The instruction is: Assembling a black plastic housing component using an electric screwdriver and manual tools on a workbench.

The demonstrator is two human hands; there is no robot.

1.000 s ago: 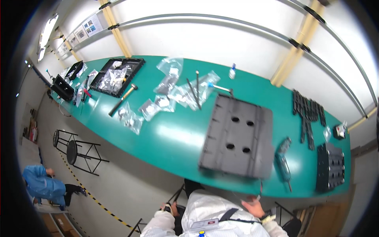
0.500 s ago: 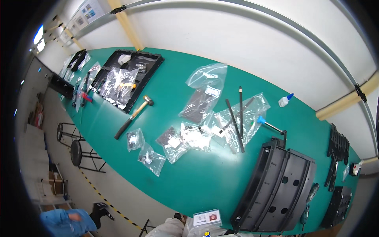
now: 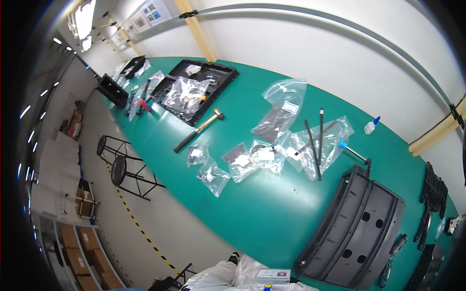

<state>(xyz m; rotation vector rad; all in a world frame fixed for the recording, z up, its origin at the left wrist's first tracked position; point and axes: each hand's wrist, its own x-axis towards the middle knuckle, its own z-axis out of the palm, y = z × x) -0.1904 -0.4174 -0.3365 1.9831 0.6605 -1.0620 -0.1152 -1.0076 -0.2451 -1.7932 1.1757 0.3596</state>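
From where I stand, the person in a white garment [image 3: 213, 276] is at the near edge of a long green-topped workbench [image 3: 252, 213], a clear-sleeved badge [image 3: 273, 275] hanging in front. I can't make out either hand from here, so whether the fingers are apart, together or clamped on something I cannot tell.

The closest large thing to the body is a dark grey ribbed plastic panel [image 3: 354, 233] with four dark holes, lying on the bench by its near edge, to the person's right. Its long axis runs from that near edge toward the wall-side edge, its far end tipping rightward in the view. Judging by the body's place, the right hand should be nearer to it than the left hand, with the panel's near-left corner the closest part.

At the panel's far end stands a metal rod tool with a blue tip [image 3: 355, 152]; beside its right edge lies a dark green and black power driver [image 3: 398, 246]. Beyond the panel's far-left corner are two thin black rods [image 3: 313, 150] on clear plastic bags [image 3: 335, 145]. Farther left lies a wooden-handled hammer [image 3: 201, 130], before a black rimmed tray [image 3: 217, 96].
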